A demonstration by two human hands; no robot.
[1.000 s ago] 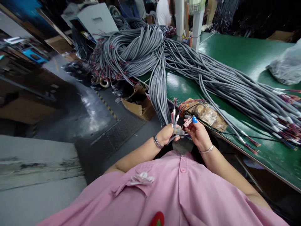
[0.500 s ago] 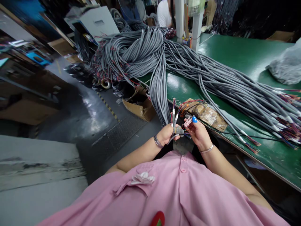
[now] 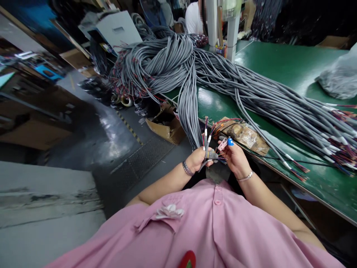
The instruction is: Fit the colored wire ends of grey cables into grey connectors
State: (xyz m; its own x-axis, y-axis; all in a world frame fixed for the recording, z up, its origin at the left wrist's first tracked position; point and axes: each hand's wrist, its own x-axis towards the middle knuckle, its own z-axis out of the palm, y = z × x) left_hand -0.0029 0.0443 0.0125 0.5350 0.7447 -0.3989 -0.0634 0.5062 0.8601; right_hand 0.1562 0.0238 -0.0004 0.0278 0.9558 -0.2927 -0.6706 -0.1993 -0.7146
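Observation:
My left hand [image 3: 196,159] is closed around the ends of several grey cables [image 3: 190,108] that hang off the table edge. A grey covering [image 3: 211,154] shows at its thumb. White-banded ends with thin coloured wires [image 3: 205,134] stick up above this hand, and more fine wires fan out towards the right. Close by, my right hand [image 3: 236,158] has its fingers drawn together at those wires. It wears a blue cover [image 3: 230,142] on the thumb, with a pink patterned piece [image 3: 222,144] at the fingers. Whatever sits between these fingertips is too small to make out.
A thick pile of grey cables [image 3: 164,63] lies across the green table [image 3: 279,61]. Behind my right hand is a tape-wrapped block [image 3: 245,136]. An open cardboard box [image 3: 167,128] stands on the floor. A plastic bag [image 3: 340,76] rests at right; a person in white [image 3: 193,18] is beyond.
The view has shifted very slightly. Both hands stay in almost the same place and pose, with the cables held as before.

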